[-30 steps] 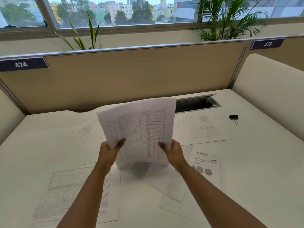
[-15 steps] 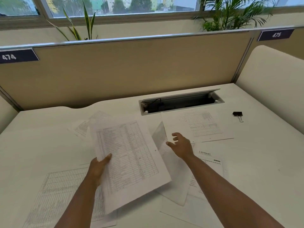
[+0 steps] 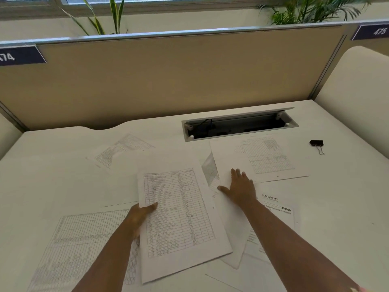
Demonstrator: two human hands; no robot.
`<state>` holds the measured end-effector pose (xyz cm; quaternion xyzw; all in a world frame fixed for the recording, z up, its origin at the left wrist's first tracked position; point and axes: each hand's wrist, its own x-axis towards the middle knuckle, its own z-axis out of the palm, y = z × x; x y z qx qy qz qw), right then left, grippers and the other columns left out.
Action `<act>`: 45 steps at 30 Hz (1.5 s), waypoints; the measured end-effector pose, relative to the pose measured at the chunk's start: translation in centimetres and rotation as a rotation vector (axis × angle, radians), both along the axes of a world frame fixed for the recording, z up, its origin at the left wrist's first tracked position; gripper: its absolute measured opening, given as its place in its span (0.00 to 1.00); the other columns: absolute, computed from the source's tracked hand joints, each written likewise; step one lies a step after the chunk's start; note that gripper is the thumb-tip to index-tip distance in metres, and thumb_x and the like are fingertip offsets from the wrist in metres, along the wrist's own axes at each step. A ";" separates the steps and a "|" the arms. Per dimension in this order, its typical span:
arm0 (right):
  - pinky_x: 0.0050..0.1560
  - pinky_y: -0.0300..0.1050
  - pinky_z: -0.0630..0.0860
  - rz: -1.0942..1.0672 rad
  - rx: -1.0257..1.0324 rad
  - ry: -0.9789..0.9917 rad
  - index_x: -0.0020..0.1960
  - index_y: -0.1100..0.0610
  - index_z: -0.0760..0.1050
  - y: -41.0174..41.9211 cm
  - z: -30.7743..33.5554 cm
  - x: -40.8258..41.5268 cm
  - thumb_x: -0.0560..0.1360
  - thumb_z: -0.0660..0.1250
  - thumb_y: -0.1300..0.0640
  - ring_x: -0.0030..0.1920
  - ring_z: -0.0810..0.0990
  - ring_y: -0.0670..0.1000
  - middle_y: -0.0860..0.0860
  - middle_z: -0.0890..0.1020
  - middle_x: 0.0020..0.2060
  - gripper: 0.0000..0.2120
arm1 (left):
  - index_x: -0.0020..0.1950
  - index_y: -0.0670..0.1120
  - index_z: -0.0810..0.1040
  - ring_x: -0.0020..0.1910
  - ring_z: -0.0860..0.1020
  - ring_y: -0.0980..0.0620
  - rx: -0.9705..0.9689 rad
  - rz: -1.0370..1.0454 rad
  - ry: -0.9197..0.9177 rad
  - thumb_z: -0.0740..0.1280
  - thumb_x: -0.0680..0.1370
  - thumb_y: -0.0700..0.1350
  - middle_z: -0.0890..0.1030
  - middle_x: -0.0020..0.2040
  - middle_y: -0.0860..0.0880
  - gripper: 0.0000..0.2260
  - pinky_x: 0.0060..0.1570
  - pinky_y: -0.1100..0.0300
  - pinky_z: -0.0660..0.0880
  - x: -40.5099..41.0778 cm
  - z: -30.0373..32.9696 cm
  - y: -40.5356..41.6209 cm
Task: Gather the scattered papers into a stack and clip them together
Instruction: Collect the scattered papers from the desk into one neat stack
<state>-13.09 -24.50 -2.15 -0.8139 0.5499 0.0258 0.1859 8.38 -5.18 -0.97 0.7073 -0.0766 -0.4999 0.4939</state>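
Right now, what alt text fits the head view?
A person's left hand holds a printed table sheet while the right hand presses flat on loose papers scattered over a white desk; a black binder clip lies far right.

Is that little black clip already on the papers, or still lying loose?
Loose. The binder clip lies alone on the desk, right of the sheets, gripping no paper.

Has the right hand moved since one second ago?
Yes. The right hand has let go of the held sheets and gone forward and right, toward the cable slot; it now lies flat on a sheet near it.
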 end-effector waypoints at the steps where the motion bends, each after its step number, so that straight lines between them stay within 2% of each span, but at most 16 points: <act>1: 0.74 0.57 0.55 -0.002 -0.003 -0.003 0.76 0.58 0.49 0.0 0.0 0.0 0.74 0.60 0.39 0.76 0.53 0.56 0.55 0.55 0.76 0.39 | 0.59 0.37 0.75 0.43 0.79 0.44 0.006 0.001 0.001 0.66 0.75 0.38 0.81 0.45 0.42 0.13 0.54 0.44 0.74 -0.1 0.0 -0.1; 6: 0.72 0.57 0.60 0.002 -0.010 0.030 0.75 0.62 0.51 0.1 0.5 0.0 0.77 0.58 0.44 0.74 0.59 0.58 0.57 0.60 0.74 0.34 | 0.60 0.37 0.74 0.44 0.79 0.43 0.034 0.002 0.006 0.67 0.75 0.38 0.81 0.45 0.43 0.15 0.52 0.45 0.74 0.0 -0.1 0.0; 9: 0.68 0.56 0.66 -0.017 -0.017 0.026 0.74 0.62 0.52 0.3 1.0 0.1 0.77 0.59 0.48 0.69 0.67 0.60 0.60 0.67 0.70 0.32 | 0.61 0.38 0.74 0.47 0.79 0.41 0.037 -0.001 0.008 0.68 0.74 0.39 0.81 0.46 0.42 0.16 0.52 0.45 0.75 0.0 0.0 0.0; 12: 0.65 0.54 0.68 -0.036 -0.036 0.045 0.75 0.61 0.50 0.4 1.3 0.1 0.77 0.58 0.49 0.64 0.72 0.61 0.60 0.70 0.66 0.33 | 0.62 0.37 0.74 0.50 0.79 0.40 0.036 -0.004 0.007 0.68 0.74 0.39 0.81 0.48 0.41 0.17 0.52 0.46 0.75 -0.1 0.2 0.0; 15: 0.63 0.52 0.69 -0.039 -0.027 0.050 0.75 0.61 0.51 0.0 1.1 0.1 0.76 0.60 0.46 0.63 0.74 0.60 0.61 0.73 0.64 0.34 | 0.62 0.38 0.74 0.51 0.79 0.39 0.036 -0.009 0.006 0.68 0.74 0.39 0.80 0.50 0.40 0.17 0.52 0.46 0.75 -0.2 0.3 0.1; 19: 0.65 0.51 0.68 -0.033 0.006 0.044 0.74 0.60 0.53 -0.2 1.0 0.0 0.69 0.65 0.36 0.66 0.71 0.57 0.59 0.72 0.66 0.45 | 0.62 0.38 0.74 0.51 0.79 0.39 0.044 -0.009 0.006 0.68 0.74 0.39 0.80 0.50 0.40 0.17 0.52 0.46 0.75 0.0 0.2 0.1; 26: 0.65 0.50 0.68 -0.035 -0.012 0.049 0.74 0.59 0.55 -0.2 0.8 0.0 0.73 0.62 0.38 0.65 0.72 0.57 0.59 0.73 0.65 0.39 | 0.63 0.37 0.74 0.53 0.78 0.38 0.058 0.007 0.001 0.68 0.74 0.39 0.79 0.57 0.37 0.18 0.54 0.44 0.75 0.0 0.2 0.1; 33: 0.61 0.51 0.71 0.027 -0.119 0.044 0.68 0.55 0.67 0.7 0.2 0.0 0.77 0.58 0.45 0.62 0.74 0.55 0.53 0.76 0.62 0.23 | 0.64 0.38 0.73 0.56 0.78 0.38 0.058 0.017 -0.008 0.69 0.74 0.40 0.78 0.60 0.36 0.19 0.55 0.45 0.74 -0.1 0.0 0.0; 36: 0.57 0.50 0.73 0.005 -0.153 0.016 0.64 0.54 0.73 0.8 -0.2 0.2 0.79 0.54 0.52 0.57 0.77 0.55 0.53 0.78 0.57 0.16 | 0.63 0.37 0.74 0.54 0.78 0.39 0.055 0.018 -0.009 0.69 0.74 0.39 0.78 0.59 0.36 0.18 0.57 0.43 0.74 -0.2 0.0 0.0; 40: 0.52 0.46 0.74 -0.075 -0.197 -0.089 0.58 0.54 0.77 0.5 -0.3 0.2 0.79 0.55 0.60 0.54 0.80 0.56 0.53 0.82 0.52 0.15 | 0.62 0.37 0.74 0.52 0.78 0.40 0.061 0.032 -0.013 0.68 0.74 0.39 0.78 0.59 0.36 0.17 0.56 0.43 0.74 -0.1 -0.1 0.0; 43: 0.43 0.44 0.71 -0.109 -0.216 -0.134 0.52 0.59 0.77 0.4 -0.1 0.2 0.77 0.53 0.66 0.46 0.79 0.55 0.55 0.82 0.49 0.14 | 0.62 0.37 0.74 0.52 0.78 0.39 0.050 0.018 -0.007 0.68 0.74 0.39 0.78 0.59 0.35 0.17 0.58 0.42 0.74 -0.1 -0.2 0.0; 45: 0.44 0.46 0.72 -0.188 -0.278 -0.280 0.49 0.61 0.76 0.8 0.2 0.4 0.76 0.54 0.67 0.42 0.79 0.57 0.57 0.82 0.45 0.12 | 0.62 0.37 0.74 0.52 0.78 0.40 0.039 0.015 -0.007 0.68 0.74 0.39 0.78 0.60 0.35 0.17 0.58 0.42 0.74 0.0 -0.2 0.1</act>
